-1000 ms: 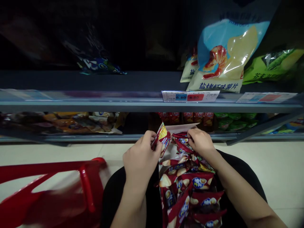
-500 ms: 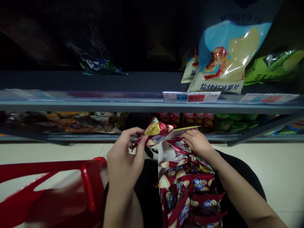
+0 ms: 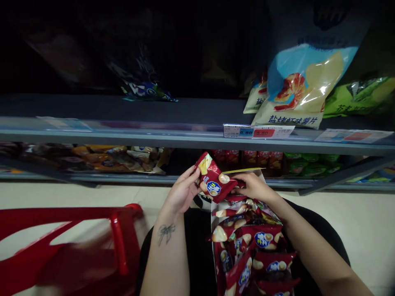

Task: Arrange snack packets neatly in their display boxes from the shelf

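In the head view, our left hand [image 3: 182, 191] grips a red snack packet [image 3: 214, 183]. The thumb and fingers close on its left edge, and the palm is turned up. The packet stands tilted just right of that hand, raised a little above an open carton [image 3: 216, 205] that rests on our lap. The carton is crowded with more red packets [image 3: 256, 240] of the same kind.

Our right hand [image 3: 254, 187] sits at the packet's right tip with its fingers bent toward it. We cannot tell whether it pinches the packet or only touches it.

A red shopping basket [image 3: 119, 238] stands on the pale floor [image 3: 339, 213] beside our left forearm. Ahead, above the hands, a grey shelf edge [image 3: 154, 137] carries a price tag [image 3: 257, 131]. A shrimp crisps bag [image 3: 302, 88] and a green bag [image 3: 358, 96] lean on the shelf above it.
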{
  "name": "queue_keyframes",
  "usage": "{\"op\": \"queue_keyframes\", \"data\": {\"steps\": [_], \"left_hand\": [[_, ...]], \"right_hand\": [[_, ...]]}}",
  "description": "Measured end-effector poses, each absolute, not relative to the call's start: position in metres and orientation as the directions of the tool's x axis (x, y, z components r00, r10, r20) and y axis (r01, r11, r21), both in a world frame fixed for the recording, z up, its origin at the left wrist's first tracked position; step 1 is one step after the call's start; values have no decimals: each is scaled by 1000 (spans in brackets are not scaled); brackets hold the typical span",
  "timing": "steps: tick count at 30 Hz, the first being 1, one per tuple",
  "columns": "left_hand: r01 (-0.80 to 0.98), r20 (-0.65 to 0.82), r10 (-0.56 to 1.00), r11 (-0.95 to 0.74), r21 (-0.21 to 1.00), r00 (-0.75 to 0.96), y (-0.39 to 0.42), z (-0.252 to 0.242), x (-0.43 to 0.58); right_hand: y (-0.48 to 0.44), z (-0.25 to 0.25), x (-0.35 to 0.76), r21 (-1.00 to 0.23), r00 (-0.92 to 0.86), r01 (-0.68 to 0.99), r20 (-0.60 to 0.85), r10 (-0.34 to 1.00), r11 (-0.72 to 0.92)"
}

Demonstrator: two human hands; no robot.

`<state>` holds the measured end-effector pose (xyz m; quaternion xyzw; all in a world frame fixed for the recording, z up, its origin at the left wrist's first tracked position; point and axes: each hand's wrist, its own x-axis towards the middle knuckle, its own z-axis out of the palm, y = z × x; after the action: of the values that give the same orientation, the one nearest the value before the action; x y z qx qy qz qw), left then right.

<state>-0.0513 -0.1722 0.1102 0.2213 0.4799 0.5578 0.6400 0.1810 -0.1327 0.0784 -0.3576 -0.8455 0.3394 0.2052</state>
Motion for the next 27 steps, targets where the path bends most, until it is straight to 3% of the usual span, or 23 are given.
{"op": "queue_keyframes", "data": {"steps": [3, 5, 6, 8, 12, 14, 16, 20, 23, 27], "left_hand": [[-501, -353, 933, 274, 821, -68, -172, 108, -55], [-492, -361, 932, 307, 814, -16, -173, 108, -57], [-486, -372, 928, 336, 807, 23, -173, 108, -56], [-470, -386, 917, 385, 794, 99, -173, 109, -55], [-461, -353, 926, 373, 806, 133, -173, 108, -54], [-456, -356, 927, 370, 810, 120, -173, 107, -55], [-461, -364, 924, 376, 804, 118, -171, 106, -56], [-501, -373, 922, 371, 782, 100, -170, 105, -58], [-544, -380, 924, 340, 767, 41, -168, 105, -56], [-579, -393, 918, 289, 762, -58, -166, 106, -53]], "right_hand": [[-142, 87, 182, -468, -378, 810, 42, 925, 353], [-146, 92, 182, -309, -216, 931, -33, 976, 196], [-147, 93, 181, -286, -169, 947, -62, 984, 145], [-146, 93, 179, -378, -183, 918, -130, 974, 122], [-138, 86, 179, -738, -440, 667, -273, 855, 107], [-137, 84, 182, -813, -463, 580, -279, 842, 49], [-140, 86, 188, -809, -407, 586, -254, 877, 38], [-158, 100, 195, -683, -290, 718, -116, 950, 135], [-164, 108, 192, -627, -339, 739, -29, 940, 247], [-155, 105, 186, -635, -496, 717, -177, 850, 286]]}}
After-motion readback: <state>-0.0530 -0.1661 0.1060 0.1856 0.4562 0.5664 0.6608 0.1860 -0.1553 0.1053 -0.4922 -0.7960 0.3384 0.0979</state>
